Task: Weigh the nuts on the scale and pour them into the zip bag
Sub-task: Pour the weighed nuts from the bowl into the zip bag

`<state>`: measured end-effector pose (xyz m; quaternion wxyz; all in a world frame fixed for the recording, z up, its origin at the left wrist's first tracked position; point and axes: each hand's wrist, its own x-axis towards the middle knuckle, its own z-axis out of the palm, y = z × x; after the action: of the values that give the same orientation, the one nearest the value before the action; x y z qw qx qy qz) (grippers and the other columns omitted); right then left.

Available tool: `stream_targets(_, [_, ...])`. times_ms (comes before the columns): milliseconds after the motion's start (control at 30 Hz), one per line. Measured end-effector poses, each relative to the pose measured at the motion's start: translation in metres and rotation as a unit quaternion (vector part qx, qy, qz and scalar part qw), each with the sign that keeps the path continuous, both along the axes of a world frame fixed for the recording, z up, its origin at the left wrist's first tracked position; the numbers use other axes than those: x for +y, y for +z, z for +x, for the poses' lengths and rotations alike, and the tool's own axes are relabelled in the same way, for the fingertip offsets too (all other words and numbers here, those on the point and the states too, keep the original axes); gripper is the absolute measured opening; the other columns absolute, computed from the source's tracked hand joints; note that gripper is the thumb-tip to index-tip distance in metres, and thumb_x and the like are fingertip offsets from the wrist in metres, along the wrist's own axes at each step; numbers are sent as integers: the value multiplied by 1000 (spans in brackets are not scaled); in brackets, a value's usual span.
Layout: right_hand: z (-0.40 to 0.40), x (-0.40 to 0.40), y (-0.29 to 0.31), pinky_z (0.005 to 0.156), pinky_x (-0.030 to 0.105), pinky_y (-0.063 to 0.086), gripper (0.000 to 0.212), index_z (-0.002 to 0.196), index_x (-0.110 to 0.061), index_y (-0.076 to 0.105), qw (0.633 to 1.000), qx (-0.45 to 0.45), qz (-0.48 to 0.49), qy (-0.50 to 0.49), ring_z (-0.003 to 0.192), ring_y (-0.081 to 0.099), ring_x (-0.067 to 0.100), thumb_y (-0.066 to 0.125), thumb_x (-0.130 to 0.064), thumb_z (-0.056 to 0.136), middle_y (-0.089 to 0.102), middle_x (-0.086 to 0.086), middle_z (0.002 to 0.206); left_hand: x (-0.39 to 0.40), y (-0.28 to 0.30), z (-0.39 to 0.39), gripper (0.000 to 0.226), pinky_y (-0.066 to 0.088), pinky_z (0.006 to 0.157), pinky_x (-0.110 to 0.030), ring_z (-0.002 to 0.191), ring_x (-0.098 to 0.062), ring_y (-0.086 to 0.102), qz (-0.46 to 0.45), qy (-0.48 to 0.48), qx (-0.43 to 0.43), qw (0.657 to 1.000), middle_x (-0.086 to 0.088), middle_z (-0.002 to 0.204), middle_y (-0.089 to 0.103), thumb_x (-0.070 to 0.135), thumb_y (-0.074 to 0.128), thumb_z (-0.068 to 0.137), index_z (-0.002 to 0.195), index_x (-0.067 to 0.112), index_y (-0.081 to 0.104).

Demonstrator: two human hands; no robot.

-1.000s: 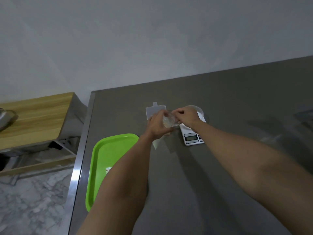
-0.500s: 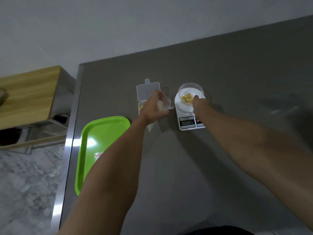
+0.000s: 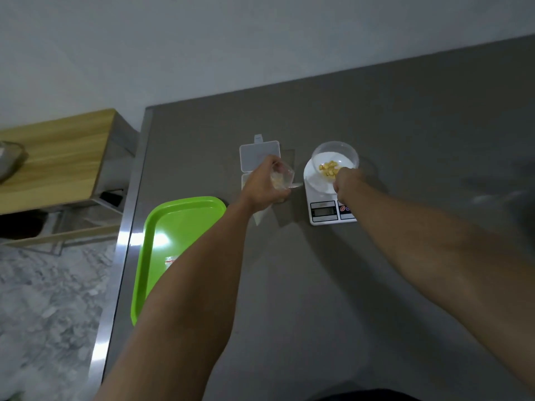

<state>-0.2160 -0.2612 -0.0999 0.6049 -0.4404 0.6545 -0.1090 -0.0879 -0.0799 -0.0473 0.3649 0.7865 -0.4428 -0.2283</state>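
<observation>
On the grey table [image 3: 318, 285], a white digital kitchen scale [image 3: 324, 198] carries a clear bowl [image 3: 335, 156] with a small heap of yellow nuts [image 3: 329, 168] inside. At the bowl's near rim sits the right hand [image 3: 347, 180], fingers curled at the edge; whether they actually pinch the rim cannot be told. Just left of the scale, the left hand [image 3: 263, 185] grips a clear zip bag [image 3: 282, 179], its mouth turned toward the scale, with some pale content showing blurred through the plastic. Behind that hand lies an open clear plastic box [image 3: 259, 156], its lid flat on the table. Nearer the table's left edge rests a green tray [image 3: 179, 227] holding a small clear item with a red mark, partly hidden by the left forearm. Beyond the table, to the left, stands a wooden bench [image 3: 58, 157].
</observation>
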Motion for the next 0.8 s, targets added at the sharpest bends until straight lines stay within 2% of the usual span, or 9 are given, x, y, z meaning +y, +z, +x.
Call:
stream_targets(100, [2, 19, 36, 42, 18, 38, 51, 126, -36, 55, 999, 3, -40, -29, 52, 49, 13, 37, -14, 83, 60, 2, 93, 8, 6, 1, 59, 36, 75, -6, 100, -13, 54, -9, -2, -14, 1000, 2, 107, 58, 13, 81, 66, 114, 11, 47])
stream_targets(200, [13, 29, 62, 34, 18, 34, 41, 133, -31, 51, 994, 2, -111, 8, 50, 49, 13, 36, -29, 94, 61, 6, 99, 17, 14, 2, 64, 37, 79, -18, 101, -14, 55, -26, 6, -19, 999, 0, 109, 58, 21, 81, 63, 116, 11, 46])
stream_targets(267, [19, 37, 78, 35, 18, 33, 41, 133, -29, 51, 988, -6, -152, 32, 51, 49, 14, 37, -38, 96, 60, 7, 96, 22, 22, 2, 64, 39, 80, -20, 101, -17, 56, -37, 17, -21, 999, -2, 110, 59, 17, 81, 65, 118, 12, 46])
stream_targets(367, [27, 52, 108, 34, 16, 32, 39, 130, -29, 53, 979, -28, -191, 57, 48, 46, 13, 35, -39, 97, 58, 5, 86, 27, 33, 4, 66, 45, 83, -28, 99, -20, 57, -53, 42, -25, 997, -4, 110, 61, 21, 78, 63, 120, 14, 46])
stream_targets(467, [36, 70, 132, 40, 22, 37, 39, 130, -30, 53, 975, -53, -207, 65, 53, 52, 16, 35, -41, 97, 63, 7, 87, 33, 42, 8, 65, 49, 84, -35, 99, -22, 58, -77, 73, -40, 994, -4, 107, 61, 22, 81, 62, 117, 13, 48])
stream_targets(600, [48, 91, 154, 48, 27, 43, 36, 128, -37, 52, 964, -73, -243, 82, 64, 60, 21, 34, -42, 97, 66, 5, 93, 39, 54, 14, 60, 47, 79, -34, 92, -20, 58, -104, 123, -20, 987, 0, 100, 59, 15, 82, 63, 112, 12, 49])
stream_targets(700, [53, 107, 163, 66, 38, 54, 40, 127, -46, 49, 952, -75, -276, 111, 75, 64, 26, 34, -42, 91, 68, 1, 99, 43, 61, 16, 57, 44, 74, -29, 88, -17, 55, -120, 148, -1, 982, 1, 98, 57, 14, 82, 63, 109, 13, 48])
stream_targets(800, [57, 119, 168, 87, 45, 56, 42, 128, -52, 44, 927, -79, -334, 149, 96, 67, 30, 37, -42, 88, 67, -2, 115, 44, 65, 17, 53, 38, 63, -22, 85, -16, 54, -130, 157, 12, 979, 0, 98, 55, 14, 80, 65, 106, 14, 46])
